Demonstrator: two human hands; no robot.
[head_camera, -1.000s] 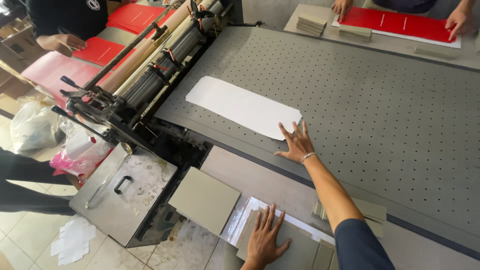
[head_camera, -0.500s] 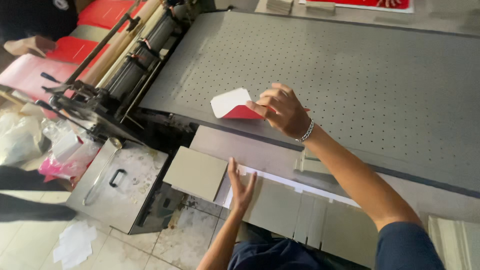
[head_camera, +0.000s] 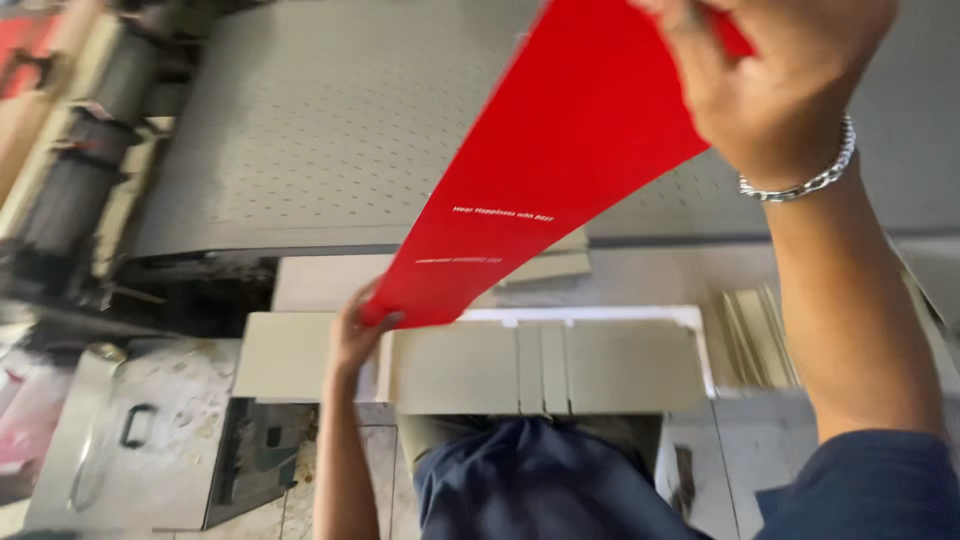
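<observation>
The right hand (head_camera: 775, 85), bracelet at the wrist, is closed on the upper end of a red sheet (head_camera: 560, 170); the left hand (head_camera: 355, 335) pinches its lower corner; the sheet slants between them, above grey boards (head_camera: 545, 365) on the worktop (head_camera: 650, 275).

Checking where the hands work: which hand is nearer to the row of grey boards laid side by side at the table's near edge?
Left. The left hand grips the red sheet right beside the grey boards; the right hand holds the sheet's top, high above.
</observation>
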